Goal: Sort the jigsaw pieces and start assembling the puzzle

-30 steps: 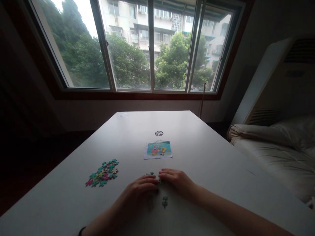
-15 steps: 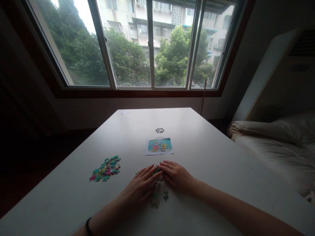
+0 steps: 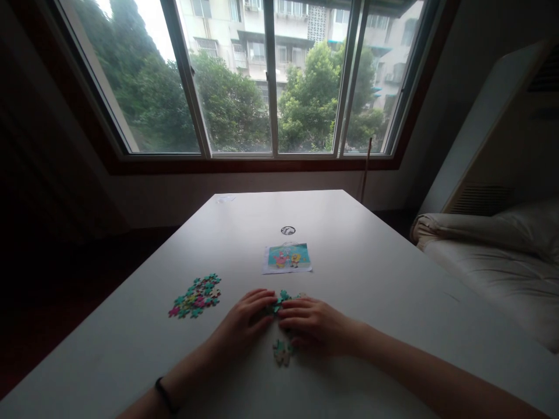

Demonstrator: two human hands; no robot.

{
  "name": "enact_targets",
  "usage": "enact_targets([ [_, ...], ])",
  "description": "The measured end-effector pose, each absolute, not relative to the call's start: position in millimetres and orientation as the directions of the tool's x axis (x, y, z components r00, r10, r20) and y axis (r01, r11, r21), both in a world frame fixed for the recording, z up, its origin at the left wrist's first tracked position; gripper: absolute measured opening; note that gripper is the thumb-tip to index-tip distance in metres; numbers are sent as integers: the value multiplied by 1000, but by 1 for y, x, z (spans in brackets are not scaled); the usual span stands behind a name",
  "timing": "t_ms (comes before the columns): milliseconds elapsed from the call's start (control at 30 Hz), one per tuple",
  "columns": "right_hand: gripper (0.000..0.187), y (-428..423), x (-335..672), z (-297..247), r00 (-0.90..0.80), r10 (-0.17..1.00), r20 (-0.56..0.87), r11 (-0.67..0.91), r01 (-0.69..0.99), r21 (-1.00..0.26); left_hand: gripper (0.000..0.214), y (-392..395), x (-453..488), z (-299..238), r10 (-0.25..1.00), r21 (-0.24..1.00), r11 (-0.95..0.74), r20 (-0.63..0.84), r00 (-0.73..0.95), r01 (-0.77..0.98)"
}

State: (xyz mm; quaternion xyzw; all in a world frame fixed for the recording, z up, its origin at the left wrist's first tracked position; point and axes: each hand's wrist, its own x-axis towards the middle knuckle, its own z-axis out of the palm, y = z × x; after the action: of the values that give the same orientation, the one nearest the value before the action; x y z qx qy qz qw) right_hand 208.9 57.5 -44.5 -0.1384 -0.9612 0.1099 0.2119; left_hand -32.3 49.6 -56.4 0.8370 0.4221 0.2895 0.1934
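My left hand and my right hand lie side by side on a white table, fingers stretched out flat. Their fingertips press on a small cluster of teal puzzle pieces between them. Two joined pieces lie just below, between my wrists. A pile of loose teal, pink and yellow pieces sits to the left of my left hand. A small colour reference picture lies on the table beyond my hands.
A round cable hole is set in the table behind the picture. A wide window fills the far wall. A bed with pale bedding stands to the right, beside a tall white unit.
Both hands have stayed together on the small cluster of pieces, shifting slightly. The joined pieces near my wrists now show more clearly. The camera has tilted a little.
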Motion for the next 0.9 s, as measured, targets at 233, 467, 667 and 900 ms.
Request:
enact_targets([
  [233, 19, 59, 211, -44, -766, 448, 461, 888, 322, -329, 27, 58, -44, -52, 809, 587, -581, 338, 481, 564],
  [467, 27, 54, 213, -37, -817, 334, 470, 926, 192, -325, 13, 54, -41, -51, 811, 490, -571, 459, 363, 659],
  [667, 27, 59, 211, -49, -829, 301, 472, 941, 180, -285, 17, 35, -30, -47, 630, 288, -770, 486, 606, 569],
  [900, 11, 66, 208, -59, -765, 397, 508, 918, 324, -230, 14, 17, -9, -39, 494, 174, -869, 351, 795, 463],
])
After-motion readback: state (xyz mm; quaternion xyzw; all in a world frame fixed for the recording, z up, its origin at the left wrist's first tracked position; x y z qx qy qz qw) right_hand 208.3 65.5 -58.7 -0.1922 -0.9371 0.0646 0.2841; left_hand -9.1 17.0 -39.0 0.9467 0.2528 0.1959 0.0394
